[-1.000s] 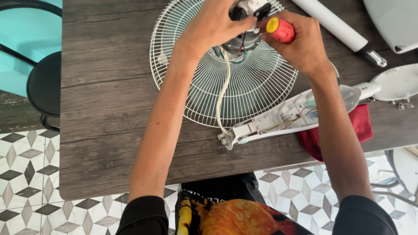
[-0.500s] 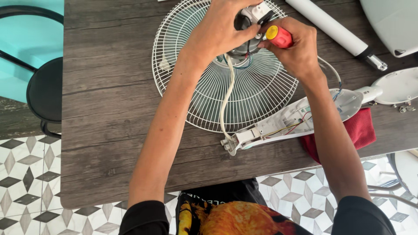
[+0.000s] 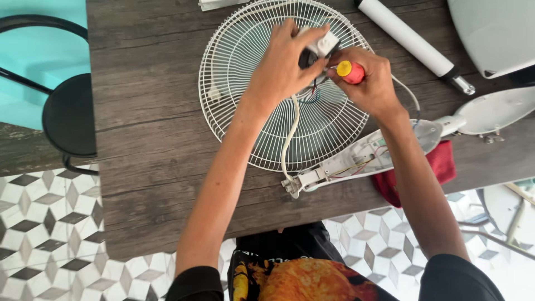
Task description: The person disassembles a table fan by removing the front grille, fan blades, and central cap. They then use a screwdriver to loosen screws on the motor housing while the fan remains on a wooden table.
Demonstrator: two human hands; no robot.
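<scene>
Left hand [image 3: 281, 69]: your fingers clamped the white motor part [image 3: 322, 42] over the fan grille [image 3: 245, 111].
Right hand [image 3: 370, 83]: fingers closed around the screwdriver [image 3: 350, 71], its axis pointing left at that part.

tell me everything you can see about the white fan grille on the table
The white fan grille is a round wire guard of thin spokes and rings that looks like coated metal. It lies flat on the dark wooden table. The left hand and right hand work over its hub, and a white cable crosses it.
</scene>
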